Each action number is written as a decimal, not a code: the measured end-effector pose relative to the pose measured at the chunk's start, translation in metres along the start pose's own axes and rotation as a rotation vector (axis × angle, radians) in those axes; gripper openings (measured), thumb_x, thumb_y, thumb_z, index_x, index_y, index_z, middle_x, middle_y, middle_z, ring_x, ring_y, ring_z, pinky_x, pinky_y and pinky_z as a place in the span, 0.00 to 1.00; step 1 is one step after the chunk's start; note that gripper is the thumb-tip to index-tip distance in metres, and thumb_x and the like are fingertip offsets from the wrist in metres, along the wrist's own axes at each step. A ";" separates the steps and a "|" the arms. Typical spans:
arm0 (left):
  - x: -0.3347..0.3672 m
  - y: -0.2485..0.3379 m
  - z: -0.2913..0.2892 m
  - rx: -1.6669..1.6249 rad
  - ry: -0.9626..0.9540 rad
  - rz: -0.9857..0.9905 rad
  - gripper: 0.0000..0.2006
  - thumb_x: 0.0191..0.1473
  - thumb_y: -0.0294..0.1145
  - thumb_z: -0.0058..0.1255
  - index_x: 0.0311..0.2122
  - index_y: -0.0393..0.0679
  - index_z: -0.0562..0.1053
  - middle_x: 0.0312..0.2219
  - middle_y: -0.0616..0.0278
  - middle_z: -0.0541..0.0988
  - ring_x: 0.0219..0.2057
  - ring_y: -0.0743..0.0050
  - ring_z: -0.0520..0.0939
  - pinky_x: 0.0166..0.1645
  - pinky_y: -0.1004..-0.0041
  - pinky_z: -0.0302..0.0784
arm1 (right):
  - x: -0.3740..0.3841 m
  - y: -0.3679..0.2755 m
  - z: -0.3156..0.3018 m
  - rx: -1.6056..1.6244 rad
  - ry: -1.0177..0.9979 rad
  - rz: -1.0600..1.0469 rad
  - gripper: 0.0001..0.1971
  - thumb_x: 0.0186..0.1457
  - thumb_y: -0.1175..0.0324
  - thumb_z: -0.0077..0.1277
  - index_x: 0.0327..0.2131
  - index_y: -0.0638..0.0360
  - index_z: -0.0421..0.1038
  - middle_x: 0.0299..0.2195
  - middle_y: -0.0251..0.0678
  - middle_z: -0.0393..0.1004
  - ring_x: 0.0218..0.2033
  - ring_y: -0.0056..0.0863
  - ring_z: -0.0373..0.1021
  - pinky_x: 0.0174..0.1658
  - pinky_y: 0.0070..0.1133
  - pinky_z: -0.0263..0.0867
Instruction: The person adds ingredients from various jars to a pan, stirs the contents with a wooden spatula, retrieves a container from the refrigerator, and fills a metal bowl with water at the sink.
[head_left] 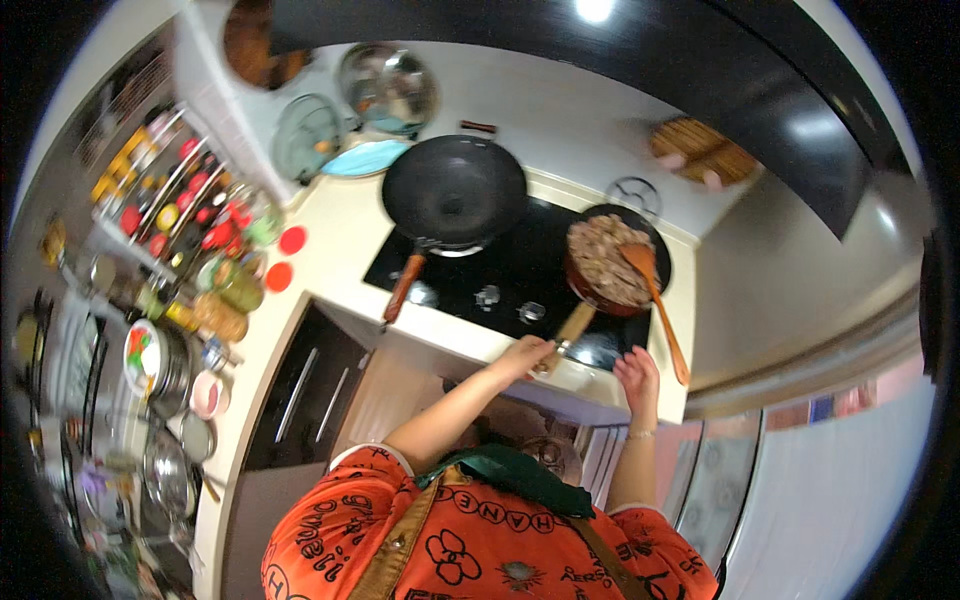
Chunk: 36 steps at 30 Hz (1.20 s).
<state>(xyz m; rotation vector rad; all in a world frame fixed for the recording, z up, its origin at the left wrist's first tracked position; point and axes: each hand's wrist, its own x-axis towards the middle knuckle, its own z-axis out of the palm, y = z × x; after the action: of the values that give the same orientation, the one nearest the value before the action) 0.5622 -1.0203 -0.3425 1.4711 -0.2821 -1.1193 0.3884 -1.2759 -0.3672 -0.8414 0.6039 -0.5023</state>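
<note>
A red-brown pan (578,285) full of pale cooked meat pieces (608,250) sits on the right burner. Its light wooden handle (573,330) points toward me, and my left hand (527,354) is closed on it near the end. A wooden spatula (655,295) rests with its blade on the meat and its handle leaning over the pan's right side. Close to that handle, on its left, my right hand (638,376) is raised with its fingers apart, holding nothing.
A black wok (455,190) with a wooden handle stands on the left burner of the black glass hob (505,270). Lids (388,85) lean at the back left. Jars and bottles (225,300) crowd the left counter. A dark range hood (700,70) hangs overhead.
</note>
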 end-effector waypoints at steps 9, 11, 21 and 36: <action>-0.177 -0.117 -0.121 -0.108 0.383 -0.023 0.13 0.51 0.29 0.57 0.43 0.40 0.73 0.26 0.64 0.74 0.21 0.78 0.72 0.22 0.76 0.69 | -0.056 0.010 0.206 -0.074 -0.707 -0.129 0.10 0.58 0.74 0.52 0.23 0.56 0.64 0.26 0.36 0.74 0.33 0.32 0.75 0.47 0.35 0.73; -0.222 -0.149 -0.147 -0.174 0.507 0.025 0.15 0.50 0.28 0.57 0.44 0.40 0.72 0.26 0.64 0.73 0.22 0.79 0.72 0.23 0.77 0.68 | -0.070 0.041 0.264 -0.082 -0.809 -0.177 0.06 0.59 0.74 0.50 0.29 0.61 0.65 0.31 0.37 0.74 0.39 0.36 0.75 0.53 0.36 0.69; -0.453 -0.255 -0.195 -0.572 0.920 0.142 0.17 0.53 0.25 0.56 0.48 0.38 0.70 0.32 0.62 0.77 0.29 0.74 0.80 0.30 0.76 0.76 | -0.229 0.253 0.466 -0.534 -1.337 0.242 0.10 0.62 0.71 0.48 0.28 0.63 0.73 0.29 0.38 0.78 0.38 0.30 0.77 0.41 0.21 0.73; -0.673 -0.343 -0.334 -1.230 1.695 0.509 0.23 0.66 0.39 0.38 0.55 0.26 0.62 0.35 0.45 0.81 0.33 0.60 0.85 0.37 0.71 0.87 | -0.307 0.392 0.640 -0.897 -1.667 0.580 0.09 0.64 0.68 0.45 0.34 0.63 0.71 0.31 0.41 0.79 0.33 0.30 0.78 0.38 0.23 0.76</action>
<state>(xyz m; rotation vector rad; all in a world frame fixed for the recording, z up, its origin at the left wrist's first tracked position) 0.3297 -0.2288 -0.3842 0.6677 1.0021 0.5894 0.6609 -0.5198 -0.2598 -1.4873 -0.5788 1.0886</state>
